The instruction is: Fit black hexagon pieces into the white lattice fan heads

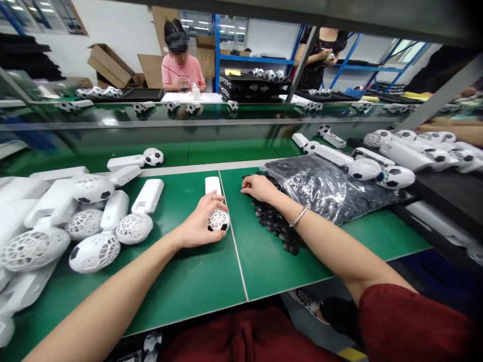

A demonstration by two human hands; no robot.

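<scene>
On the green worktable, my left hand [198, 221] is closed around a white handheld casing with a soccer-ball head [219, 221]. Its thumb and fingers grip the ball's sides, and the white handle points away from me. To the right, my right hand [260, 188] hovers at the far edge of a pile of small black pieces [277, 226], fingertips pinched together. Whatever sits between those fingertips is too small to make out. A clear plastic bag full of dark pieces [320, 186] lies just beyond my right wrist.
Many similar white casings [92, 221] are heaped on the left. More soccer-ball casings [400, 176] lie on the bag and on a black tray [441, 193] at right. A conveyor belt [181, 143] runs across behind the table. Across it sits a person in pink [183, 70]; another stands farther right.
</scene>
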